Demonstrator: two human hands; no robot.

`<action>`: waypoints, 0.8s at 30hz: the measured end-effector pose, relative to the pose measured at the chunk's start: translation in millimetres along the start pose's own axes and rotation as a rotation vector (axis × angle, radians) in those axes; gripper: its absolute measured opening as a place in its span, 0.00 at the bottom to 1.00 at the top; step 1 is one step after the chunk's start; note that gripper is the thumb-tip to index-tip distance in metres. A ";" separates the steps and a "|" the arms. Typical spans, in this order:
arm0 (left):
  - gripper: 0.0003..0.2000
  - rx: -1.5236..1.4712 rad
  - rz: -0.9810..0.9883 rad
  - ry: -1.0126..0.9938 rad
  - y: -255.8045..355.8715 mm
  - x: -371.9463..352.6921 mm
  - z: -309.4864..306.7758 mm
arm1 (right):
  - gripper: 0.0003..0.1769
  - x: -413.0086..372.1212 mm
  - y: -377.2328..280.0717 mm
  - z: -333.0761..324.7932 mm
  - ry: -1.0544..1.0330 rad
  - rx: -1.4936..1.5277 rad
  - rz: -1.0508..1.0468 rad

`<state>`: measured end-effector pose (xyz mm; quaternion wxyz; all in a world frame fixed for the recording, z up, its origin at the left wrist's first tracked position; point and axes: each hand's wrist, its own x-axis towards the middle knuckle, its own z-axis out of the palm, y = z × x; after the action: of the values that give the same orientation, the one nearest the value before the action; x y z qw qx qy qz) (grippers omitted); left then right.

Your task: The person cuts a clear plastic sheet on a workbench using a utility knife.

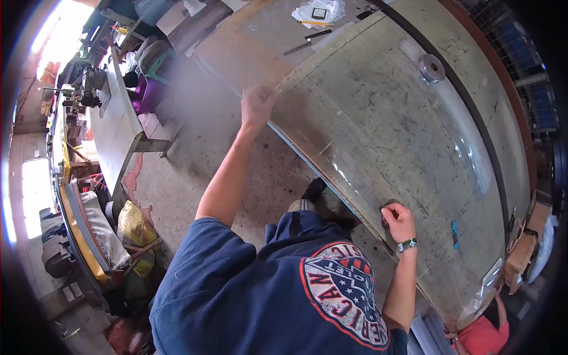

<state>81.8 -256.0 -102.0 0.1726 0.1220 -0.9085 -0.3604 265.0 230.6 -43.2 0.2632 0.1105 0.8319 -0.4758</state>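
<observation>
i see the big metal sheet filling the centre and right of the frame. the left hand is clamped over its near edge at upper centre. the right hand is fisted on the same edge, lower and right of centre. a round disc sits on the sheet, upper right. a person in red is at its bottom-right corner.

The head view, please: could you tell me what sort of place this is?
Probably a metal workshop: a large scratched metal sheet gripped at its edge by the left hand and right hand, a cluttered workbench at the left, and a bare concrete floor.
</observation>
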 end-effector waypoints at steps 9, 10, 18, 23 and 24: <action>0.18 -0.045 -0.065 0.059 13.9 -6.7 1.5 | 0.09 6.7 13.5 -10.3 -0.047 0.069 0.090; 0.18 -0.049 -0.074 0.051 16.3 -8.8 1.1 | 0.09 6.0 16.2 -11.7 -0.045 0.075 0.101; 0.16 -0.092 -0.070 0.062 18.8 -12.3 0.5 | 0.09 3.3 17.1 -21.0 -0.073 0.055 0.143; 0.17 -0.050 -0.001 0.097 11.8 -14.4 4.1 | 0.09 1.7 12.4 -20.8 -0.066 0.044 0.149; 0.17 -0.044 0.023 0.103 11.7 -15.1 4.3 | 0.09 1.1 12.8 -21.5 -0.068 0.043 0.146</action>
<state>92.7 -239.8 -100.2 0.2258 0.1262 -0.8917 -0.3715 262.5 255.5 -44.4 0.3230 0.1603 0.8019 -0.4764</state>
